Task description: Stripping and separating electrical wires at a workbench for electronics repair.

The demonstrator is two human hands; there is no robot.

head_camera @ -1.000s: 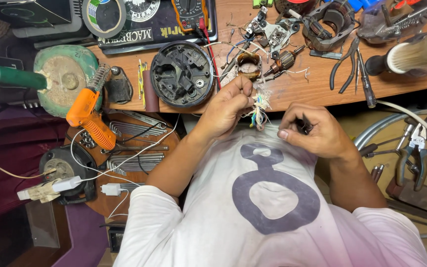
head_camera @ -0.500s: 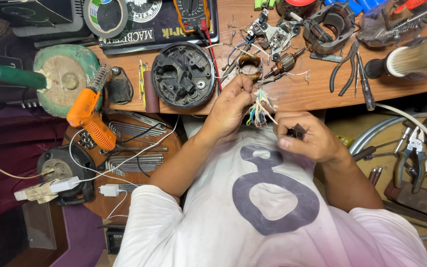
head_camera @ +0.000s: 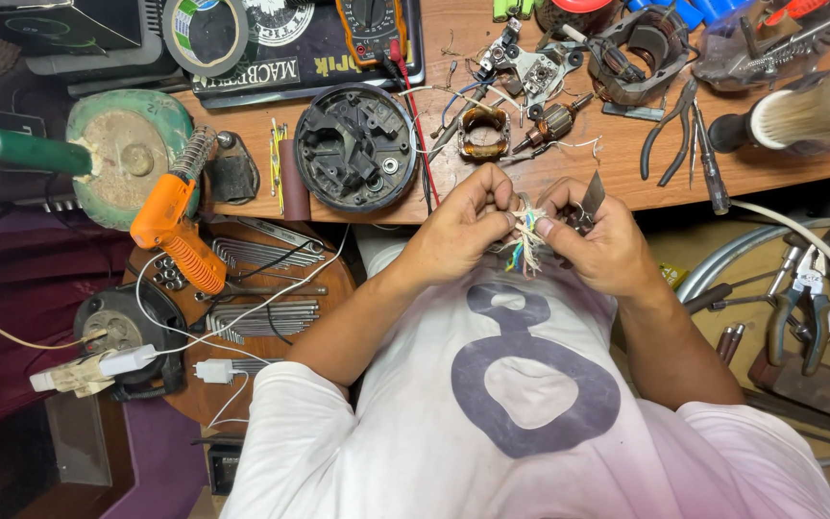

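Hanging from the pinch of both hands, the wire bundle [head_camera: 526,240] sits at the tabletop's [head_camera: 626,178] near edge, just above the person's white shirt [head_camera: 492,423]. Its long axis runs roughly up and down in the head view, with the loose coloured ends pointing toward the person and the pinched end toward the tabletop.

A second ago the right hand [head_camera: 596,240] was lower and well apart from the left hand [head_camera: 458,231]; now it has risen to meet it, so the two sets of fingers nearly touch across the bundle. The left fingers [head_camera: 503,219] are clenched on the bundle's upper part. The right fingers [head_camera: 551,227] grasp the strands as well and also hold a small blade [head_camera: 593,194], its tip angled up and away.

Just beyond the hands lie a copper coil [head_camera: 483,135] and a round black housing [head_camera: 356,146], with pliers [head_camera: 670,135] off to the right.
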